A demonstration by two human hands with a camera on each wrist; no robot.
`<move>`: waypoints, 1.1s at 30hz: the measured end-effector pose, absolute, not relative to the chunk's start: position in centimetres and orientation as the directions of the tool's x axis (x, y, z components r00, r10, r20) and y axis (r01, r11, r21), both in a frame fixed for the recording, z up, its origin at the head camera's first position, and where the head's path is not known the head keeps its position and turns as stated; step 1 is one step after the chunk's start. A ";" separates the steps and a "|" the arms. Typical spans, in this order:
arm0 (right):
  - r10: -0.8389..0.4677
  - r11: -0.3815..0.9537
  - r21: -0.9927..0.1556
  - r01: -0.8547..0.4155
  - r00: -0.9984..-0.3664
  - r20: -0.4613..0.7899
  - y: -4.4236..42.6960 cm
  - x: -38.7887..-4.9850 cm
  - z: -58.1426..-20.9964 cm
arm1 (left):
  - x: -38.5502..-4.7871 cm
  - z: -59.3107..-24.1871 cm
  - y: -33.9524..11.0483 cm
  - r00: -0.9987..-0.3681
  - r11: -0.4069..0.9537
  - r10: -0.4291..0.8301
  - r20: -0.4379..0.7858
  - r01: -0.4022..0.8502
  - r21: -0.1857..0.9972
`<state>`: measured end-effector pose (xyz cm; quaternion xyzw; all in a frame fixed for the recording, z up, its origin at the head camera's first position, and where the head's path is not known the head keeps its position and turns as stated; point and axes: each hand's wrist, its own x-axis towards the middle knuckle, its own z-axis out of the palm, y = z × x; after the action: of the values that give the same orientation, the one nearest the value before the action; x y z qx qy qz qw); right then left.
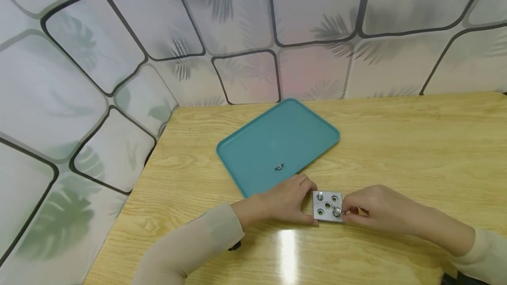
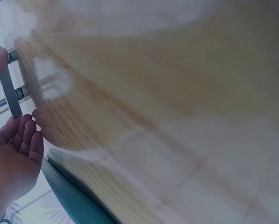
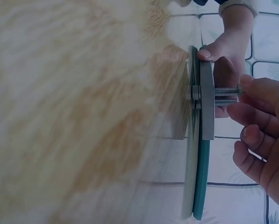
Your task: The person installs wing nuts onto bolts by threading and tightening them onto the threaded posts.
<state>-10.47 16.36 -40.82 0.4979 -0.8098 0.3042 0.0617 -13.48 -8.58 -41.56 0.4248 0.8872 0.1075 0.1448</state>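
Observation:
A square metal plate with several round holes lies level above the wooden table, two bolts standing upright through it. Bolt heads beneath the plate show in the left wrist view. My left hand grips the plate's left side, thumb on the near edge and fingers at the far edge. From the right, my right hand pinches a small wing nut at the top of the near-right bolt with thumb and index finger. Its other fingers curl loosely. The fingertips partly hide the nut.
Behind my left hand a teal tray lies at an angle on the wooden table. Another small wing nut rests in it near its front edge. A patterned curtain or wall covering borders the table's back and left.

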 end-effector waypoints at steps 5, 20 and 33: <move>-0.779 0.279 -0.406 -0.870 -0.452 0.435 16.3 -10.4 -40.8 | -13.4 -41.5 -8.6 -0.598 0.612 0.787 -0.153 0.727 0.312; -0.730 0.463 -0.392 -0.795 -0.593 0.340 15.9 -10.5 -40.7 | -13.4 -41.5 -8.6 -0.589 0.606 0.793 -0.156 0.733 0.309; -0.726 0.402 -0.387 -0.830 -0.546 0.417 16.0 -10.5 -40.9 | -13.4 -41.7 -8.7 -0.588 0.599 0.797 -0.139 0.738 0.312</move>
<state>-10.54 15.98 -40.91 0.4675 -0.8322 0.2839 0.0913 -13.39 -8.67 -41.66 0.4341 0.8840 0.1109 0.1334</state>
